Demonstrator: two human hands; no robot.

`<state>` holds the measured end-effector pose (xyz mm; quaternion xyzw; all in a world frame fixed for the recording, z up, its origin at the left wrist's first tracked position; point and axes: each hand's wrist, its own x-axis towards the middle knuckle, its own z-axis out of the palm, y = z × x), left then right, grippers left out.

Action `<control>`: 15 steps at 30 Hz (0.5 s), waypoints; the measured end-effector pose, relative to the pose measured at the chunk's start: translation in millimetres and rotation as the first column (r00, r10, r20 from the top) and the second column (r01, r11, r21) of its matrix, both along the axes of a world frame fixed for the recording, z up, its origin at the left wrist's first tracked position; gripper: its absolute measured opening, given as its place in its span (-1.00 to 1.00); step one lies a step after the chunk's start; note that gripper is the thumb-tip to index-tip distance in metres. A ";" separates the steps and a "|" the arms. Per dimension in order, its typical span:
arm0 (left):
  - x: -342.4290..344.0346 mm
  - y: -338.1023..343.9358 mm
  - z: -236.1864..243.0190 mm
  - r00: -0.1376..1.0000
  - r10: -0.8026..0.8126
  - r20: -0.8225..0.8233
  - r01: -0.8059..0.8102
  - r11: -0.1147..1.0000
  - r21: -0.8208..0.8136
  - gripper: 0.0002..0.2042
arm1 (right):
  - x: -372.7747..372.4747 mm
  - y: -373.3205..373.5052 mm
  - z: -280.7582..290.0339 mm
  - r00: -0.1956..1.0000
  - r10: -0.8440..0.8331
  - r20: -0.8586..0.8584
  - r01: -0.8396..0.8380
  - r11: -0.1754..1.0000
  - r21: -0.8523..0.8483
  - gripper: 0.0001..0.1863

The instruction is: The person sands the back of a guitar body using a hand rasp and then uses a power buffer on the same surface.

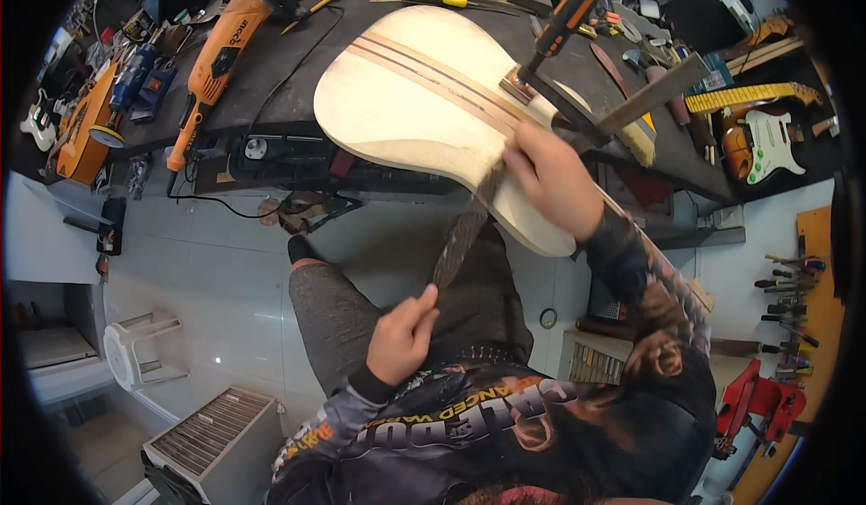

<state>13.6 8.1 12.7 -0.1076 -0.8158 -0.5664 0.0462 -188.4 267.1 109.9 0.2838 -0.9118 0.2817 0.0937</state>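
A pale wooden guitar body (pixel 415 81) with darker stripes along its middle lies on the dark workbench, its near edge sticking out over my legs. A bar clamp (pixel 566 22) with an orange and black handle presses on it at the right. Between my hands slants a dark rasp (pixel 462 239), set against the curved inner edge of the body's cutaway. My left hand (pixel 403 335) is closed round its lower end, low in front of my lap. At its upper end, my right hand (pixel 555 185) is closed on it; the fingertips are partly hidden.
An orange power tool (pixel 221 63) with a cord lies on the bench at the left. A brush (pixel 640 142) is right of the clamp. A sunburst electric guitar (pixel 765 144) stands far right. A white stool (pixel 144 352) and a slatted box (pixel 212 437) are on the floor.
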 end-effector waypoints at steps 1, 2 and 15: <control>-2.1 -1.3 -3.8 0.999 0.008 -0.034 -0.008 1.000 0.010 -0.60 | 7.0 0.3 -0.5 1.000 -0.006 -0.024 0.006 1.000 0.005 -0.80; -9.1 -2.8 -9.7 0.998 0.016 -0.067 -0.015 1.000 0.019 -0.61 | -4.4 -0.9 -2.3 1.000 -0.002 -0.022 0.002 1.000 0.003 -0.80; -28.0 -6.6 -7.4 0.999 0.009 0.033 -0.010 1.000 0.006 -0.65 | -18.3 -5.5 -6.3 0.995 -0.096 -0.038 0.094 0.994 -0.053 -0.84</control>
